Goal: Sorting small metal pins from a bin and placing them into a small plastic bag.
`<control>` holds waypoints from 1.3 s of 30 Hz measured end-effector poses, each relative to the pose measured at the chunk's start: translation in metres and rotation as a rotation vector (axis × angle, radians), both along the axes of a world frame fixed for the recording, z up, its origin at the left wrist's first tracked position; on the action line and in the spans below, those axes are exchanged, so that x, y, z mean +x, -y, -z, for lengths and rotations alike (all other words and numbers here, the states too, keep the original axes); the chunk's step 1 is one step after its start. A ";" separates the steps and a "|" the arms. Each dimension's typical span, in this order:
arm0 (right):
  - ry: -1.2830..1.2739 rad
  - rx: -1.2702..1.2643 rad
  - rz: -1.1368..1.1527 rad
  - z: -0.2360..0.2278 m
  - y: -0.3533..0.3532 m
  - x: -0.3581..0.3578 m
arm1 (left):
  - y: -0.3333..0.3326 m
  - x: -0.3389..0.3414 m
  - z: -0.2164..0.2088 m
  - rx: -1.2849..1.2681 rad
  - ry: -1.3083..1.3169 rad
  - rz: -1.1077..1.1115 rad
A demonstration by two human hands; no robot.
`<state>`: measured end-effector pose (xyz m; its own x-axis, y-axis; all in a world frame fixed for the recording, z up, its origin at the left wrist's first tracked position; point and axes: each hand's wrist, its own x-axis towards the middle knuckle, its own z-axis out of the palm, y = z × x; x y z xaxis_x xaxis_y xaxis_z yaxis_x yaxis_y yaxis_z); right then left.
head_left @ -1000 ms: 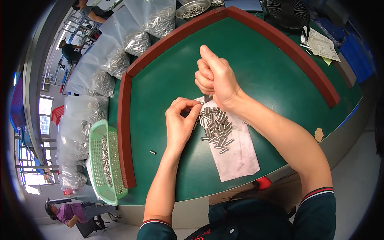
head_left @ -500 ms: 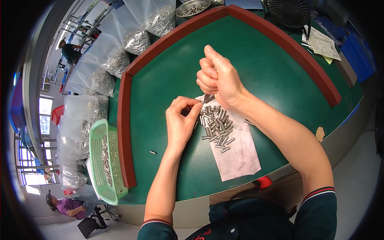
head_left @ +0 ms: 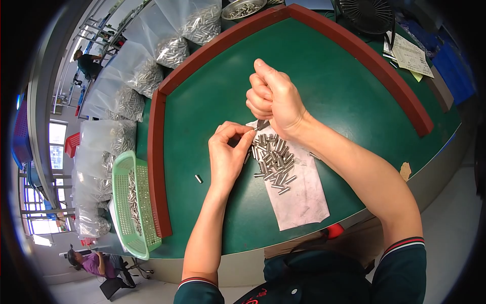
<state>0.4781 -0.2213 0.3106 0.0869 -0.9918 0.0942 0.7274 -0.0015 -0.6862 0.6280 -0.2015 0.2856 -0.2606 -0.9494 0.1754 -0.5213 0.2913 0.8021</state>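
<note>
My left hand [head_left: 226, 154] pinches a small metal pin [head_left: 254, 129] between thumb and forefinger, mostly hidden by the fingertips. My right hand [head_left: 278, 99] is closed in a fist, thumb up, around a tool whose dark flat blade [head_left: 262, 124] sticks out below the fist. That blade meets or nearly meets the pin; the tool's handle is hidden in my palm. Just below both hands lies a pile of short shiny metal pins [head_left: 276, 162], spread over a stained whitish cloth [head_left: 298, 205]. One loose pin [head_left: 198, 178] rests on the green tabletop left of my left wrist.
A red-brown raised border [head_left: 160, 167] frames the green tabletop [head_left: 217, 81]. Beyond it on the left stand a green plastic basket [head_left: 121, 202] with pins and several clear bags of pins [head_left: 147, 76]. Metal bowl [head_left: 243, 9], black fan [head_left: 367, 15] and papers [head_left: 411, 58] are at the back.
The loose pin left of my left hand has shifted slightly away from me and turned. Both hands hold nearly the same pose. In the background, the seated person in purple has moved.
</note>
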 end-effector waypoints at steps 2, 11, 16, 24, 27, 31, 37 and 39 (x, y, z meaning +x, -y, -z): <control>0.000 0.000 0.000 0.000 0.000 0.000 | 0.000 0.000 0.000 0.026 0.015 -0.012; -0.067 -0.026 0.014 -0.007 -0.004 0.008 | 0.003 -0.002 -0.002 0.025 -0.016 -0.001; -0.117 -0.096 0.032 -0.006 -0.007 0.012 | 0.002 -0.003 -0.003 0.046 -0.028 -0.002; -0.132 -0.116 0.072 -0.005 -0.005 0.015 | 0.001 -0.002 -0.003 0.036 -0.015 0.014; -0.113 -0.087 0.075 -0.003 -0.004 0.010 | 0.002 -0.001 0.003 0.055 -0.046 -0.007; 0.042 -0.004 0.044 -0.001 0.000 -0.006 | 0.002 -0.001 0.001 0.081 -0.056 -0.010; -0.043 -0.049 -0.010 0.001 -0.004 -0.004 | 0.006 0.005 -0.004 0.157 -0.199 0.019; -0.068 -0.056 -0.019 0.001 -0.004 -0.004 | 0.007 0.011 -0.007 0.184 -0.272 -0.011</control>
